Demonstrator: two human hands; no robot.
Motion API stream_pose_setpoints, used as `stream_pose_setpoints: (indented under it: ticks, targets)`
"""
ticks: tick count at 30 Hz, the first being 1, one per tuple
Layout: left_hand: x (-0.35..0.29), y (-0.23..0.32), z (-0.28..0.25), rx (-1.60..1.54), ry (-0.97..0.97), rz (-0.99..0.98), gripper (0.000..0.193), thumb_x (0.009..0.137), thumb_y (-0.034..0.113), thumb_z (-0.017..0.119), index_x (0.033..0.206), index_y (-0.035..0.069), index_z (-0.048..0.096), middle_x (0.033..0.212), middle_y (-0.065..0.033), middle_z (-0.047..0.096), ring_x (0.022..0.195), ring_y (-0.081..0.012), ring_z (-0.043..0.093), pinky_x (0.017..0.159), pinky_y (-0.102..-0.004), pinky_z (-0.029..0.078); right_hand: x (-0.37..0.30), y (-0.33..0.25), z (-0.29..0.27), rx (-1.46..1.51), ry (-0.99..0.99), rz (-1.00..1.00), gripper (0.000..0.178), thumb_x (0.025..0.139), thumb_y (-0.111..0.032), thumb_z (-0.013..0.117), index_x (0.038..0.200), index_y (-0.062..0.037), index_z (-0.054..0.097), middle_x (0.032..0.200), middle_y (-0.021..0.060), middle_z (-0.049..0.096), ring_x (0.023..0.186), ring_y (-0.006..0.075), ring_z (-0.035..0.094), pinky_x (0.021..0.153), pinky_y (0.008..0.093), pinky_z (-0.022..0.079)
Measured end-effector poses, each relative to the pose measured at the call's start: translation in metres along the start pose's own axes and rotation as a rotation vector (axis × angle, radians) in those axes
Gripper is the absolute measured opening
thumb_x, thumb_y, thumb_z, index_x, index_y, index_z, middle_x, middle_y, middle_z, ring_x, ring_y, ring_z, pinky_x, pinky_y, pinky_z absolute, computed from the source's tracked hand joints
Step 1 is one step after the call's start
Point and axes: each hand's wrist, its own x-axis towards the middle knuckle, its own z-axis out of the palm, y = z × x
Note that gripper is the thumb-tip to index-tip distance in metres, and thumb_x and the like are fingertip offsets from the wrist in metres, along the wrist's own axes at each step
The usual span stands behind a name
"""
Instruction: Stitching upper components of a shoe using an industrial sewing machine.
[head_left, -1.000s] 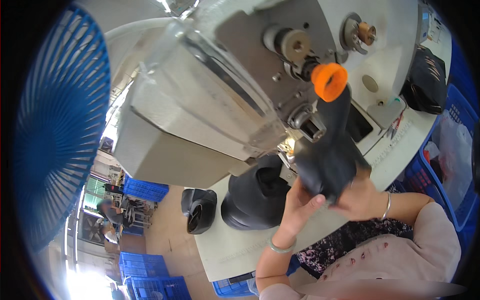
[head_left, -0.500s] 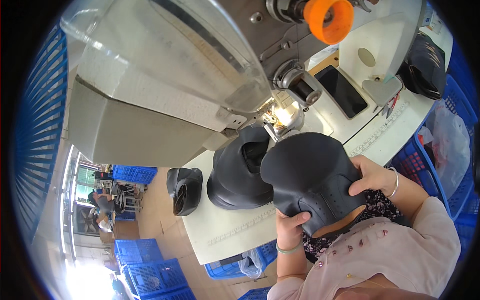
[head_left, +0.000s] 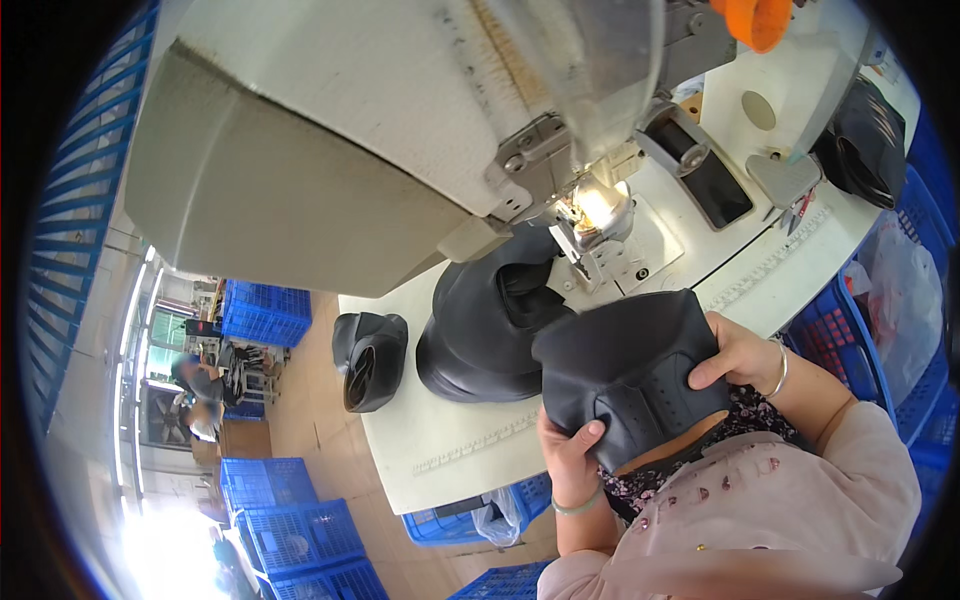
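Note:
Between my two hands is a black leather shoe upper with rows of lace holes and a tan inner edge. My left hand grips its near left side, thumb on top and fingers hidden beneath. On its right side my right hand holds it the same way. Just beyond the upper stands a sewing machine, its lamp lit over the needle area. More black shoe uppers lie stacked on the white table, left of the held one. A smaller black upper sits at the table's left edge.
A phone and small scissors lie at the right, near a dark finished-looking piece. Blue baskets stand against the table's right side. Blue crates are stacked on the floor at left; another person is farther back.
The held upper has tilted and bent, so its far part looks shorter and lower. My grip stays in about the same places. The view has shifted, showing more of the needle area.

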Motion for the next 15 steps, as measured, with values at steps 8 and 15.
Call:
stream_pose_setpoints:
  ticks: [8,15]
  targets:
    - [-0.036,0.037,-0.009,1.576,-0.443,1.006,0.020,0.075,0.015,0.079,0.091,0.008,0.071,0.086,-0.0042,0.070,0.081,-0.0230,0.063,0.099,-0.0496,0.044,0.037,0.009,0.046,-0.029,-0.101,-0.060,0.051,0.078,-0.006,0.086,0.124,0.0015,0.067,0.113,0.0048,0.073,0.105,0.0140,0.065,0.096,0.0301,0.050]
    - [0.020,0.139,-0.063,2.089,0.331,1.282,0.022,0.094,0.010,0.065,0.110,-0.002,0.073,0.104,-0.0179,0.070,0.102,-0.0431,0.060,0.096,-0.0557,0.043,0.024,-0.079,0.101,-1.199,-0.131,-0.994,0.044,0.086,-0.017,0.076,0.125,-0.0026,0.065,0.099,0.0090,0.072,0.079,0.0200,0.066,0.074,0.0288,0.051]
